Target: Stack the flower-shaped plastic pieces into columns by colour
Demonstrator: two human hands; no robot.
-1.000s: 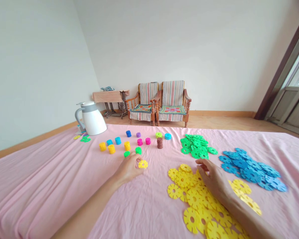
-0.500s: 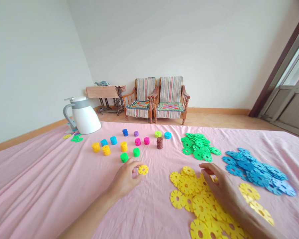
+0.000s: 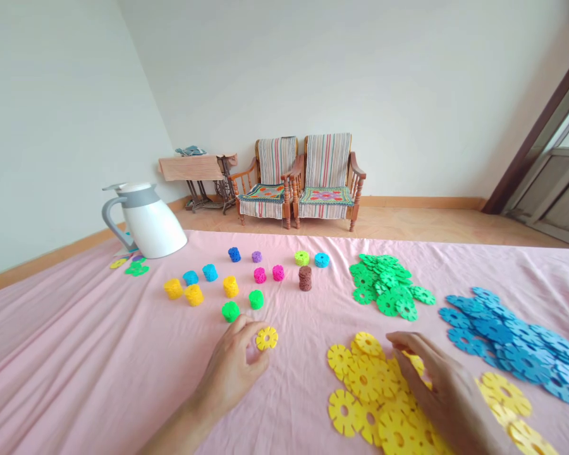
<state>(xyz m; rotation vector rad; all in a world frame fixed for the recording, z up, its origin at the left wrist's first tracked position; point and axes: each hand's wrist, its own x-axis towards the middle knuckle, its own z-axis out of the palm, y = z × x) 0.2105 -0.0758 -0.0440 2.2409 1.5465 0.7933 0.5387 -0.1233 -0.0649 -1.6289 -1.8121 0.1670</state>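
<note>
My left hand point(image 3: 239, 360) is closed around a yellow disc point(image 3: 267, 338), whose notched face shows beyond the fingers. My right hand point(image 3: 431, 373) hovers at the yellow disc pile point(image 3: 365, 379), its fingers curved; whether a disc is between them is hidden. Beyond my left hand stand two green stacks point(image 3: 230, 311). Several yellow stacks point(image 3: 194, 295) and blue stacks point(image 3: 210, 272) are farther left. Pink stacks point(image 3: 260, 275) and a brown stack point(image 3: 305, 278) stand near the middle.
Green discs point(image 3: 384, 284) and blue discs point(image 3: 512, 338) lie in piles on the right. A white jug point(image 3: 154, 224) stands at the left on the pink cloth point(image 3: 137, 341), beside a few loose discs point(image 3: 137, 267). Two chairs point(image 3: 327, 170) stand beyond.
The view has shifted, so most things on the cloth appear lower. My left hand still has the yellow disc; my right hand remains over the yellow pile.
</note>
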